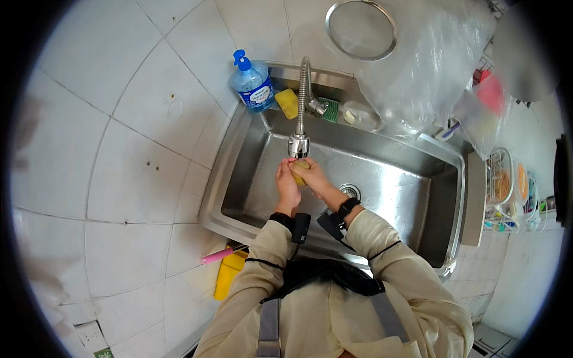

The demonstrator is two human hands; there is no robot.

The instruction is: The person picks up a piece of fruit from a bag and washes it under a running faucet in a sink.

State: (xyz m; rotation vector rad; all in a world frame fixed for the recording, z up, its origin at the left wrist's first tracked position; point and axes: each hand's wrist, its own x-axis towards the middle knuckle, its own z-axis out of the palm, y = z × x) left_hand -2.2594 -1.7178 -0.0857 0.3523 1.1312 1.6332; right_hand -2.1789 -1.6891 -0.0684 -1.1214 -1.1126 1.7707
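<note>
Both hands are together under the chrome tap (298,145), over the left part of the steel sink (406,185). Between them is a yellowish, rounded thing (300,173), possibly a potato; its kind is not clear at this size. My left hand (286,186) is closed along its left side, and my right hand (316,178) wraps it from the right. Fingers cover much of it. The round drain (350,191) lies just right of my right wrist.
On the back ledge stand a blue pump bottle (255,86), a yellow sponge (287,104) and a clear bottle (360,115). A round strainer (361,30) and plastic bags (412,77) hang behind. A pink handle (217,255) lies left of the sink; wire baskets (500,176) are at right.
</note>
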